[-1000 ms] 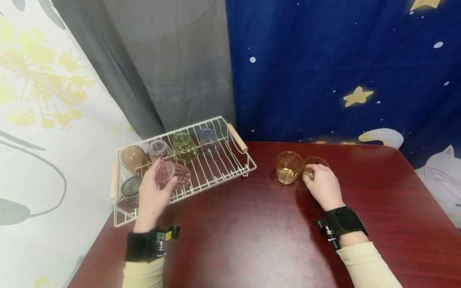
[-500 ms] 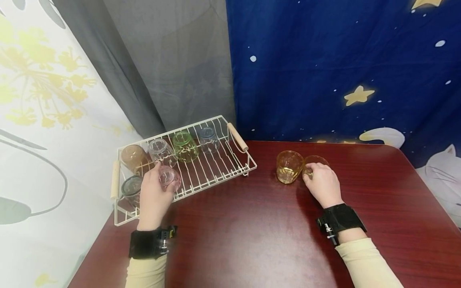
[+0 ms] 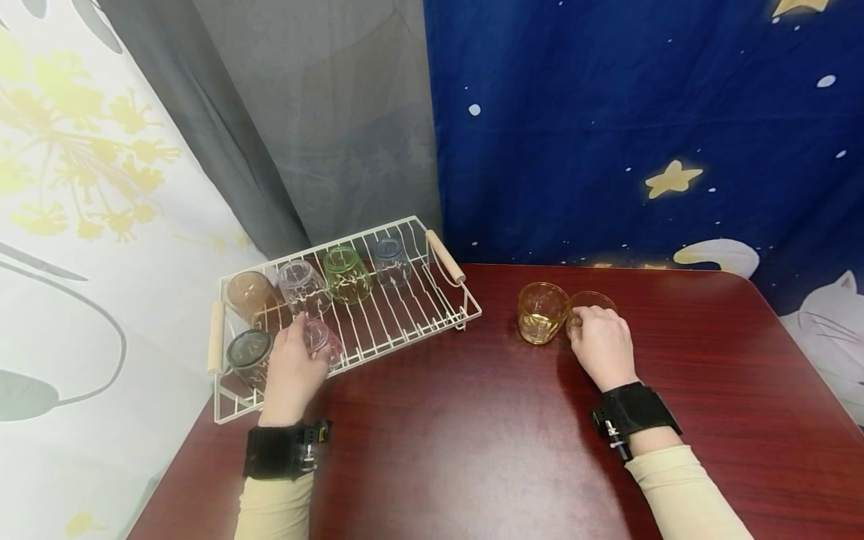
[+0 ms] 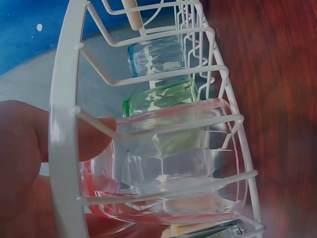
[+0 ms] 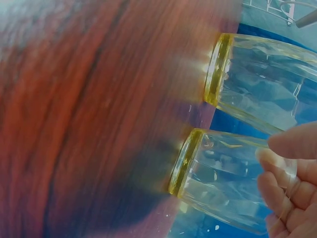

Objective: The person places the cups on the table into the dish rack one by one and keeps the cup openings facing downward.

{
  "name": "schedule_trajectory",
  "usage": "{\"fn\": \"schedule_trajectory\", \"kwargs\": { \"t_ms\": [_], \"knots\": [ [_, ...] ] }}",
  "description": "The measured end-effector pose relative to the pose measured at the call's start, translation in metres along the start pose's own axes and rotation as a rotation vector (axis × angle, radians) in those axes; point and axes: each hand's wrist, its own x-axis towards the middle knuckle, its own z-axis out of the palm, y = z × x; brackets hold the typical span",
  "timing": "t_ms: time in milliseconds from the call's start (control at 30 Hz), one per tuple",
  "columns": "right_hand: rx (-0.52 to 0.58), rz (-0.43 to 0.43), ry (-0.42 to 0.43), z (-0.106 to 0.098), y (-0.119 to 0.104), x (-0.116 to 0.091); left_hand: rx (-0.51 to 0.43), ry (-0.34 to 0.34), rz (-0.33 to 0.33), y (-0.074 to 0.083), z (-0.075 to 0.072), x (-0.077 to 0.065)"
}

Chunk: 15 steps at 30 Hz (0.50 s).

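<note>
My left hand (image 3: 292, 379) holds a pink glass (image 4: 163, 168) by its base end. That glass stands mouth down in the near row of the white wire rack (image 3: 378, 350), fingers and thumb around its upper part. Beside it on the left is an upturned dark grey glass (image 3: 248, 352), partly hidden by the hand. Over on the right, my right hand (image 3: 604, 349) grips a yellow-tinted glass (image 5: 220, 173) near the rim, thumb and fingers on its wall. It stands upright on the table, close beside another upright yellow glass (image 3: 541, 315).
Along the rack's far row stand an amber glass (image 3: 250, 292), a clear glass (image 3: 300, 281), a green glass (image 3: 347, 276) and a blue glass (image 3: 391, 262), all upturned. Wooden handles (image 3: 445, 256) top the rack's ends. Curtains (image 3: 574, 150) hang behind the dark red table (image 3: 459, 450).
My left hand has turned the pink glass from tilted to mouth down and lowered it into the rack. My right hand has barely moved at the yellow glass.
</note>
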Motion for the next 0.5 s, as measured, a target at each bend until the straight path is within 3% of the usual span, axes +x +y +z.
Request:
{"fn": "schedule_trajectory", "kwargs": {
  "t_ms": [267,500],
  "knots": [
    [0.008,0.009,-0.016,-0.0015,-0.0002,-0.0005,0.079,-0.005,0.001,0.0005,0.0025,0.0022],
    [0.016,0.005,-0.015,-0.0047,-0.0011,-0.0008,0.075,0.004,-0.002,0.0015,0.0043,-0.0006]
  ]
}}
